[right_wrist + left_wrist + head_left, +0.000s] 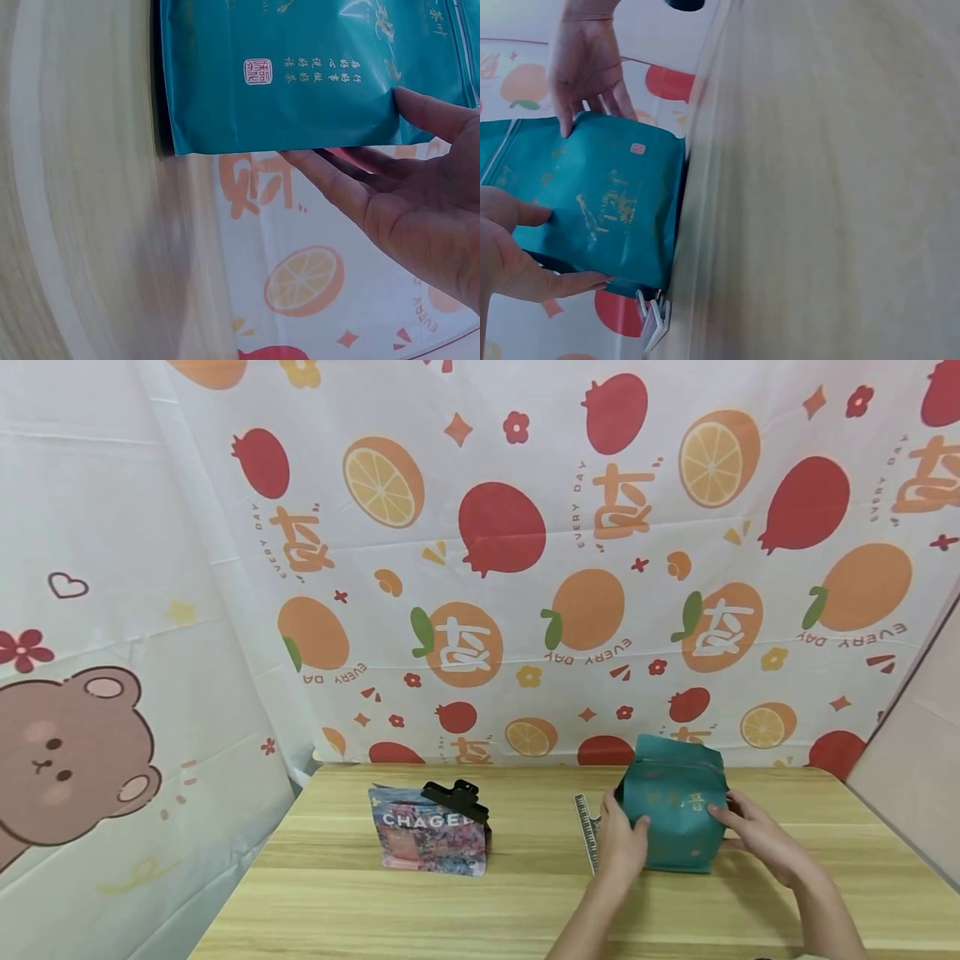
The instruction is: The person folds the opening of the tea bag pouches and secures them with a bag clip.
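Observation:
A teal tea pouch (678,814) with gold lettering stands upright on the table, its top edge folded a little. My left hand (624,843) grips its left side, thumb on the front and fingers along the side. Opposite it, my right hand (761,839) holds the right edge with the thumb on the front face. In the right wrist view the thumb of the right hand (427,187) presses the face of the pouch (300,82) while the fingers reach behind. A pale clip (587,831) with ruler-like markings lies just left of the pouch, partly hidden by my left hand.
A colourful pouch (427,843) lettered "CHAGEE" stands on the left of the table, a black clip (457,800) clamped on its top right corner. The wood-grain table (360,918) ends at a fruit-print cloth (525,635) behind. Another cloth (217,810) hangs at the left.

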Available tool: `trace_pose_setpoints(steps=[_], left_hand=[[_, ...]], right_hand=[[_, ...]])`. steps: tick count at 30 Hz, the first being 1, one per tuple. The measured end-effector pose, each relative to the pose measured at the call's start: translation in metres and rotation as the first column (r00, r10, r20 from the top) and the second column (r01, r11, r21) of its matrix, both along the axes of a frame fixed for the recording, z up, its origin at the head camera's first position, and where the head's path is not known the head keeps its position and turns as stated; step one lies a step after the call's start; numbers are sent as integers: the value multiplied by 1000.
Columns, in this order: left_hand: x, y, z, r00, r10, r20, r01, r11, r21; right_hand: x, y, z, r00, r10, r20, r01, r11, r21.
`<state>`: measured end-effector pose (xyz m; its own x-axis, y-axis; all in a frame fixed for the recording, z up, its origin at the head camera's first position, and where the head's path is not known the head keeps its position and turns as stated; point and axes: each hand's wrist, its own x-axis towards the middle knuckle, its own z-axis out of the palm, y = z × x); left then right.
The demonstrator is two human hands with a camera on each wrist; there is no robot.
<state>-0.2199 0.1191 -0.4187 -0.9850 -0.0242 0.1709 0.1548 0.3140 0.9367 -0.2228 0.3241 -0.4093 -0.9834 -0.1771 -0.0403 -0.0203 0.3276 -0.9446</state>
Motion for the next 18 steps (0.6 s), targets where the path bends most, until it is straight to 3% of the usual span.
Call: trace_pose_setpoints(steps=[10, 18], left_hand=[[-4, -18, 6, 999, 15, 49, -17, 999, 33], [-8, -32, 8, 999, 8, 32, -9, 999, 46]], right_hand=[[-1, -18, 0, 1000, 13, 4, -13, 1000, -16], [-2, -32, 1, 1000, 4, 2, -4, 1000, -23]])
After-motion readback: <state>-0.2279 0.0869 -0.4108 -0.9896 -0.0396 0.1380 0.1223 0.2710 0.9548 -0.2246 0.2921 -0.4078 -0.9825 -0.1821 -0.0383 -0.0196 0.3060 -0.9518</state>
